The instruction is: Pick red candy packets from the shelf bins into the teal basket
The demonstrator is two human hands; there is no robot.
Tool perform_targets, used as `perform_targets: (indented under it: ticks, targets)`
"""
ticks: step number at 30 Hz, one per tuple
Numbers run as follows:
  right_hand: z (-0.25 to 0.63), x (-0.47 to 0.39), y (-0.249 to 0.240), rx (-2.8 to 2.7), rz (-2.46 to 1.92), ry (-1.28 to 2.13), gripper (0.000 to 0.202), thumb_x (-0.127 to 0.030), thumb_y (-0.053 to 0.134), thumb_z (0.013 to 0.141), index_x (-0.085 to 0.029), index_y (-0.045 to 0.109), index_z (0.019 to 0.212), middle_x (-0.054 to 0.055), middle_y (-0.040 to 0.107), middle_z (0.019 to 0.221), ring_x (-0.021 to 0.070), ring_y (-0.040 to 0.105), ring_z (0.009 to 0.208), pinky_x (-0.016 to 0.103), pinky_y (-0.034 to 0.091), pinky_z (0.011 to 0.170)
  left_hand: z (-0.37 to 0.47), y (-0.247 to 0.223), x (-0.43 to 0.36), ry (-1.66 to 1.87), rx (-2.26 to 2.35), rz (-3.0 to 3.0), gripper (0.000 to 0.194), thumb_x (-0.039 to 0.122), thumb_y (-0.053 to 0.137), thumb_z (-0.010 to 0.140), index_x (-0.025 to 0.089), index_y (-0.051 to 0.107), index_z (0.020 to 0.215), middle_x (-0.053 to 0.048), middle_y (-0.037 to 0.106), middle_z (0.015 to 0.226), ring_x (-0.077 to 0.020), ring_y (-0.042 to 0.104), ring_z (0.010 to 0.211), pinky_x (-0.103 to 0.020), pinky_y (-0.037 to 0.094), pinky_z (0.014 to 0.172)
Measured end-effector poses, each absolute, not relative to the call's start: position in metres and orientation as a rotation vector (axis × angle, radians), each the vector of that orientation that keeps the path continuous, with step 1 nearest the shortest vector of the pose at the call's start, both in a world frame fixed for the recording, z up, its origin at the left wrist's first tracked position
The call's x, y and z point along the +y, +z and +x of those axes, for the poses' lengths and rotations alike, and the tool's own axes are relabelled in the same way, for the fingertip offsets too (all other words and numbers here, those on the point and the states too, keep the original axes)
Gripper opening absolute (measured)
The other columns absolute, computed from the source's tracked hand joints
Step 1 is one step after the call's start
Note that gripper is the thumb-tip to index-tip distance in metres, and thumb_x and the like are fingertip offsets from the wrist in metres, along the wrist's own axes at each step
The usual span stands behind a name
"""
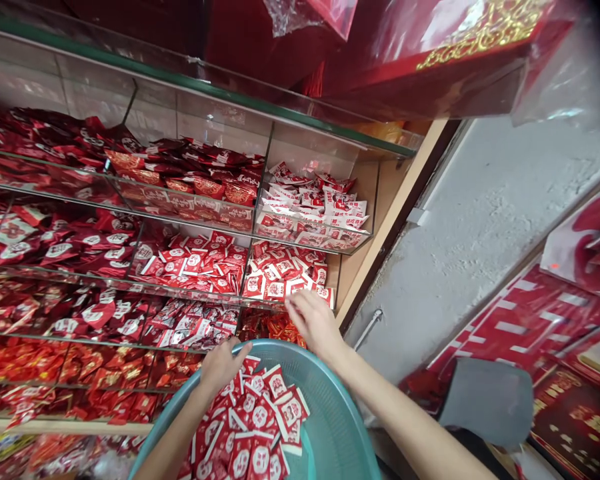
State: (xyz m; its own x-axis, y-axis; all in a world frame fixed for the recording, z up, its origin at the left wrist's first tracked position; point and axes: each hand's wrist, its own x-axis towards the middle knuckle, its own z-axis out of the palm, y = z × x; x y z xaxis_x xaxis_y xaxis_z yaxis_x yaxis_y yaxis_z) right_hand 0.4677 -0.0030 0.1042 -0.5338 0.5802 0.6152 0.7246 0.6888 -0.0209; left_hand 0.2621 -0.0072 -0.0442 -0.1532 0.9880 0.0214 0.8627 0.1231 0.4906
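Observation:
My right hand (314,321) reaches past the basket to the front edge of a shelf compartment, its fingers against or just above small red and white candy packets (280,268). I see nothing held in it, and its fingers are loosely bent. My left hand (221,368) is at the upper left rim of a teal plastic basket (337,413), thumb over the rim; the other fingers are partly hidden. Similar red and white packets (260,417) lie heaped inside the basket, mostly toward its left side.
Glass-fronted shelves (195,290) with dividers hold many red packets in rows. A red box (430,80) overhangs at the top. The shelf's wooden side post (395,213) borders a grey wall (480,220). A grey seat (490,400) and stacked red goods (575,413) stand at right.

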Motion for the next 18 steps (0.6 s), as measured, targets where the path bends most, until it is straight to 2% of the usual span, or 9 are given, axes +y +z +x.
perform_targets:
  ticks: [7,14,18]
  targets:
    - [0.436,0.064,0.157,-2.37,-1.387,-0.858,0.025,-0.012,0.035,0.089,-0.014,0.052,0.108,0.013,0.06,0.101,0.0216,0.054,0.095,0.032,0.043,0.078,0.262,-0.044,-0.008,0.577,2.091,1.816,0.055,0.063,0.028,0.08,0.023,0.062,0.095,-0.008,0.07,0.087,-0.0256,0.064,0.084,-0.03,0.043,0.068]
    - [0.413,0.087,0.165,-2.503,-1.482,-0.81,0.024,-0.01,0.038,0.088,-0.012,0.056,0.102,0.016,0.066,0.089,0.0194,0.064,0.084,0.027,0.047,0.069,0.262,-0.044,-0.008,0.6,2.101,1.825,0.056,0.062,0.029,0.08,0.021,0.061,0.101,-0.01,0.069,0.094,-0.0255,0.063,0.087,-0.029,0.043,0.069]
    - [0.412,0.091,0.164,-2.534,-1.534,-0.775,0.023,-0.011,0.041,0.087,-0.013,0.059,0.102,0.017,0.066,0.092,0.0206,0.064,0.087,0.027,0.048,0.07,0.262,-0.042,-0.009,0.586,2.094,1.838,0.056,0.062,0.027,0.08,0.021,0.062,0.095,-0.009,0.069,0.089,-0.0244,0.064,0.083,-0.028,0.042,0.066]
